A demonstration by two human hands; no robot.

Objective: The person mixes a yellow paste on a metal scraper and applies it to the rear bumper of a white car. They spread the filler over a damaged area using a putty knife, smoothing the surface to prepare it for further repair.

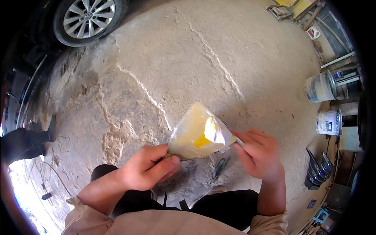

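Observation:
A flat, pale yellowish mixing board (186, 135) is tilted in front of me above the floor. On it sit a glossy white lump of putty (214, 131) and a bright yellow smear of paste (202, 141). My left hand (150, 168) pinches the board's near left corner between thumb and fingers. At the board's right edge, my right hand (258, 154) closes around a thin putty knife (237, 141), mostly hidden by the fingers. Its blade end reaches the board beside the putty.
A dark car's wheel (89, 17) stands at the upper left. Two paint buckets (319, 88) (328, 122) and black curved plastic parts (318, 170) line the right wall. A greenish two-handled tool (221, 167) lies near my feet. Another person's dark-clothed leg (27, 143) shows at left.

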